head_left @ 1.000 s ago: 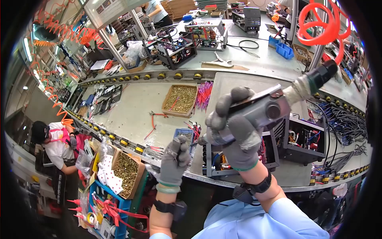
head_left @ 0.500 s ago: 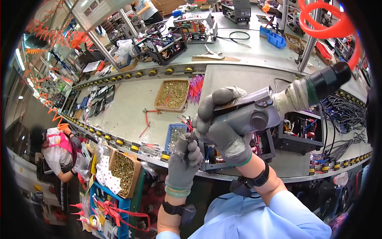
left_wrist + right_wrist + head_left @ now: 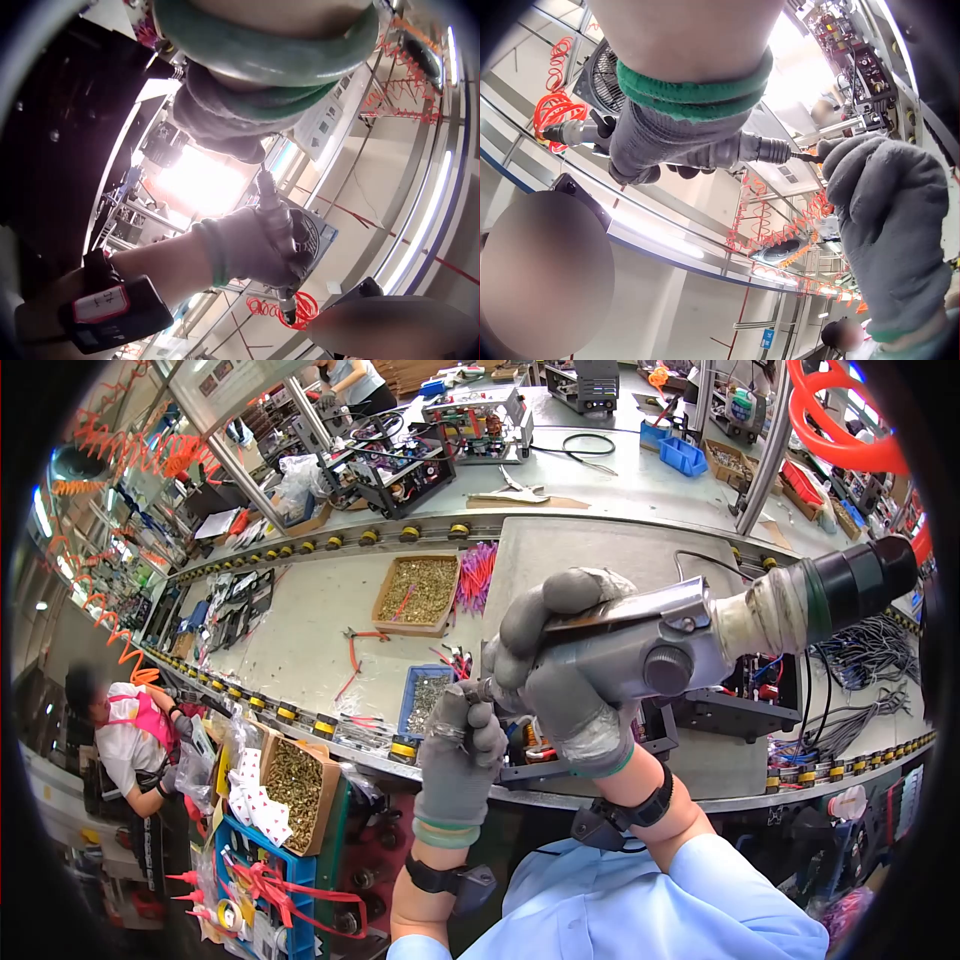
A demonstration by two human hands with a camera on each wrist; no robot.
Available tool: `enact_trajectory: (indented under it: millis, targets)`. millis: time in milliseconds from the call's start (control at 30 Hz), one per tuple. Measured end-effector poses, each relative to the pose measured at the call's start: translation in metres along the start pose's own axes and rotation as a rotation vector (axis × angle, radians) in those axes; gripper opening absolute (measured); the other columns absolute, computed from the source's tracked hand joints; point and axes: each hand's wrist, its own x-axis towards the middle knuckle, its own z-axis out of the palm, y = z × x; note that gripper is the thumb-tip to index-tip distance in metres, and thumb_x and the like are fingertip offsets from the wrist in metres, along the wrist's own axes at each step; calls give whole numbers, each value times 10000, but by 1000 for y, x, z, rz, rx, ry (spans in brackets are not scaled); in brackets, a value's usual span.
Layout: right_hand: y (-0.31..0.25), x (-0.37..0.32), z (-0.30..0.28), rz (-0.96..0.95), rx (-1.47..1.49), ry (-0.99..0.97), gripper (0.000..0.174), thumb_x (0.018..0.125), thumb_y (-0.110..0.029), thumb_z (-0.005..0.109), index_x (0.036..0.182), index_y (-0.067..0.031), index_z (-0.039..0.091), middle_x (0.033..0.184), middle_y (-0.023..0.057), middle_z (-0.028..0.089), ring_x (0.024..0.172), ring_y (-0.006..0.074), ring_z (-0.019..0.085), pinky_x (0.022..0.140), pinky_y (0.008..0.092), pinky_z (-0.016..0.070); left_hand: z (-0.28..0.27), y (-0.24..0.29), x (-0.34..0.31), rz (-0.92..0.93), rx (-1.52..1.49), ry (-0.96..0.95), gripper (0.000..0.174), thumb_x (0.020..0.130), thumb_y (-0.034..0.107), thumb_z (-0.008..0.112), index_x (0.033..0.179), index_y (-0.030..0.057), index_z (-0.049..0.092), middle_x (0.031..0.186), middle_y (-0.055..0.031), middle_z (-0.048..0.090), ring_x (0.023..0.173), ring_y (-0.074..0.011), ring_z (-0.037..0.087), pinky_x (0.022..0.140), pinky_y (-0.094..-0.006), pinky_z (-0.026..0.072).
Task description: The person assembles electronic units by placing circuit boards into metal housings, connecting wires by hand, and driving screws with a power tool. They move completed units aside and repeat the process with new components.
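In the head view my gloved right hand (image 3: pixel 580 725) grips an air screwdriver (image 3: pixel 640 660) by its grey metal body, holding it nearly level with the nose pointing left. A red coiled hose (image 3: pixel 835 430) hangs by its black rear end. My gloved left hand (image 3: pixel 455 755) is at the nose, fingers curled. The right wrist view shows the thin bit (image 3: pixel 806 157) running into the pinched fingertips of the left hand (image 3: pixel 889 217). Whatever small part is between those fingertips is hidden. Behind the tool, an opened machine chassis (image 3: pixel 655 730) is partly covered by it.
A blue bin of small metal parts (image 3: pixel 425 695) lies just beyond my left hand, and a cardboard box of brass-coloured parts (image 3: pixel 418 592) behind it. Red-handled pliers (image 3: pixel 353 660) lie on the bench. Black cables (image 3: pixel 870 670) are heaped at right. Another person (image 3: pixel 135 735) works at left.
My left hand has risen from below the screwdriver's nose to meet its tip, fingers closing at the bit. The head view has shifted, and the bench things now appear farther left.
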Motion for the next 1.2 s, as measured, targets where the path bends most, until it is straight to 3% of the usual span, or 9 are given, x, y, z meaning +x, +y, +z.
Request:
enact_trajectory:
  millis: [100, 133, 367, 467, 600, 633, 700, 867, 1200]
  targets:
    - [1, 1, 5, -35, -71, 22, 627, 800, -120, 806, 1338, -140, 485, 1094, 94, 607, 850, 192, 633, 671, 330, 543, 2, -14, 1, 279, 111, 16, 302, 1001, 360, 547, 1104, 84, 615, 802, 27, 591, 616, -58, 524, 479, -181, 415]
    - [4, 3, 12, -31, 108, 115, 612, 815, -130, 791, 1342, -138, 481, 1098, 91, 606, 858, 192, 631, 673, 330, 542, 3, -15, 0, 302, 110, 17, 298, 1000, 358, 549, 1110, 89, 616, 808, 26, 599, 639, -61, 552, 488, -177, 441]
    - [16, 6, 0, 72, 260, 19, 590, 854, -168, 756, 1363, -170, 459, 1118, 75, 588, 901, 187, 621, 696, 312, 542, -8, -12, -9, 135, -88, 10, 268, 1006, 350, 543, 1074, 101, 613, 799, 31, 587, 633, -57, 543, 468, -185, 409]
    - [16, 8, 0, 79, 119, -62, 595, 847, -133, 759, 1358, -172, 456, 1128, 68, 583, 909, 177, 617, 700, 305, 540, -13, -11, -15, 39, -79, 47, 266, 1005, 357, 547, 1058, 104, 612, 780, 33, 574, 617, -47, 531, 458, -191, 389]
    - [20, 29, 6, 208, -102, 32, 436, 803, 68, 684, 1206, -34, 550, 1055, 44, 635, 952, 103, 599, 803, 267, 507, 8, 8, -36, -24, 517, -34, 258, 1000, 335, 568, 1003, 86, 636, 727, 23, 584, 574, -39, 518, 463, -190, 381]
    - [26, 40, 7, 151, -103, 70, 356, 789, 51, 682, 1126, -17, 590, 967, 40, 645, 849, 93, 598, 738, 253, 507, 8, 14, -40, -55, 724, -22, 254, 997, 323, 578, 981, 78, 643, 711, 16, 590, 563, -37, 515, 466, -188, 380]
    - [31, 54, -8, 124, -391, -39, 274, 780, 21, 677, 1046, 5, 614, 888, 29, 644, 782, 83, 585, 700, 260, 509, -8, 19, -35, 230, 841, 90, 253, 988, 283, 600, 974, 33, 640, 727, -11, 613, 595, -41, 555, 493, -186, 406]
    - [58, 54, -19, 75, -526, -34, 259, 773, -50, 710, 1007, 6, 612, 833, 33, 632, 763, 81, 571, 705, 271, 509, -46, 12, -6, 334, 827, 210, 262, 992, 293, 592, 978, 33, 621, 786, -31, 642, 640, -75, 607, 553, -206, 502]
    - [60, 51, -13, 187, -567, -83, 270, 764, -66, 716, 1002, -13, 599, 875, 37, 645, 786, 69, 568, 726, 251, 502, -50, -1, 5, 362, 811, 261, 205, 1002, 238, 577, 973, 39, 613, 804, -22, 646, 647, -72, 613, 557, -208, 521]
